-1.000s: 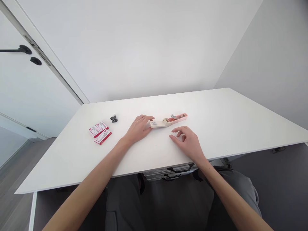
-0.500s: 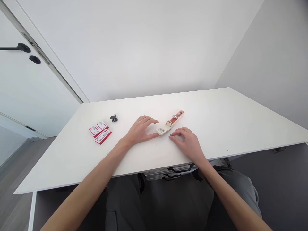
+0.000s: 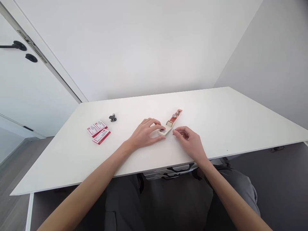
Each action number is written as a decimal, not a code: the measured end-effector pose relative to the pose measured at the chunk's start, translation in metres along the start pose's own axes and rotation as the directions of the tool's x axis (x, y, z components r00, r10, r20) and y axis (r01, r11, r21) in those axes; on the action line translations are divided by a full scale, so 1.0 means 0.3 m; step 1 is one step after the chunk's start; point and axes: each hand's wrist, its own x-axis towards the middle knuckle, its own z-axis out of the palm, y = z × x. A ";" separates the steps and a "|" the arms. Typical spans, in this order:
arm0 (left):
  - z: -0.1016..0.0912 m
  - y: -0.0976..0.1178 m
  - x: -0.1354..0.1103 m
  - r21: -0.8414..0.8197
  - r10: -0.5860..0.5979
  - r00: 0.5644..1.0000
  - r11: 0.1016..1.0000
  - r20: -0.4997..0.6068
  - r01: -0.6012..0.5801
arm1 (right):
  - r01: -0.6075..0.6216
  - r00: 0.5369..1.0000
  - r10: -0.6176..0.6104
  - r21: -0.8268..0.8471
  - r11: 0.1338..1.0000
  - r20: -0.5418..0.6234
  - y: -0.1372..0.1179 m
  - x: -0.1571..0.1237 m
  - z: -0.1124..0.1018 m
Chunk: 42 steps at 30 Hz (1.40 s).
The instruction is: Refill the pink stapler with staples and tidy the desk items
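A small hinged device point(image 3: 169, 125) lies unfolded on the white table; its exact kind is unclear. Its near half is cream with a dark square pattern, and its far half is pink with reddish and metallic parts showing inside. My left hand point(image 3: 145, 134) has its thumb and index finger closed about the cream end, partly covering the pattern. Just to the right of the device, my right hand point(image 3: 189, 139) is pinched on a tiny dark piece point(image 3: 173, 130) that is too small to name.
Red-and-white printed packets point(image 3: 101, 137) lie on the left of the table point(image 3: 228, 122). Near them stands a small black and silver object point(image 3: 112, 117). A wall rises behind the table, and black-handled drawers point(image 3: 180, 168) sit below its front edge.
My left hand has moved right, and its fingers have closed onto the cream end of the device. My right hand has risen slightly, still pinching the dark piece. The view has shifted a little.
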 end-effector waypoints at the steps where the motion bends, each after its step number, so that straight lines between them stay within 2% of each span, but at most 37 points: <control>1: 0.001 0.000 0.000 0.002 -0.003 1.000 1.000 -0.014 0.003 | -0.006 1.000 0.006 0.016 1.000 0.001 0.000 0.000 0.000; 6: 0.005 -0.005 0.001 0.022 -0.033 0.996 0.999 -0.080 0.035 | -0.025 1.000 0.024 0.083 0.996 0.006 -0.004 -0.003 0.000; 14: 0.015 -0.036 0.005 0.033 -0.180 0.975 0.982 -0.130 0.185 | -0.011 1.000 0.010 0.117 0.993 0.011 0.005 -0.001 0.001; 24: 0.027 -0.079 -0.008 -0.005 -0.192 0.976 0.981 -0.099 0.193 | 0.004 1.000 -0.006 0.129 0.992 0.019 0.012 0.000 -0.004; 32: 0.016 -0.098 -0.014 -0.033 -0.212 0.977 0.977 -0.033 0.211 | -0.040 0.999 0.036 0.193 0.980 0.027 -0.001 -0.006 -0.002; 35: 0.010 -0.105 -0.015 -0.057 -0.214 0.977 0.975 -0.005 0.213 | 0.034 0.999 -0.032 0.152 0.988 -0.014 -0.015 0.002 -0.029; 38: 0.006 -0.108 -0.016 -0.087 -0.206 0.978 0.974 0.022 0.207 | 0.158 0.982 -0.159 -0.017 0.987 -0.098 -0.036 0.024 -0.072; 40: 0.003 -0.108 -0.016 -0.103 -0.206 0.978 0.972 0.042 0.209 | 0.251 0.955 -0.272 -0.165 0.954 -0.119 -0.053 0.044 -0.099; 42: 0.001 -0.106 -0.016 -0.116 -0.211 0.976 0.969 0.061 0.217 | 0.360 0.908 -0.407 -0.312 0.879 -0.098 -0.070 0.065 -0.118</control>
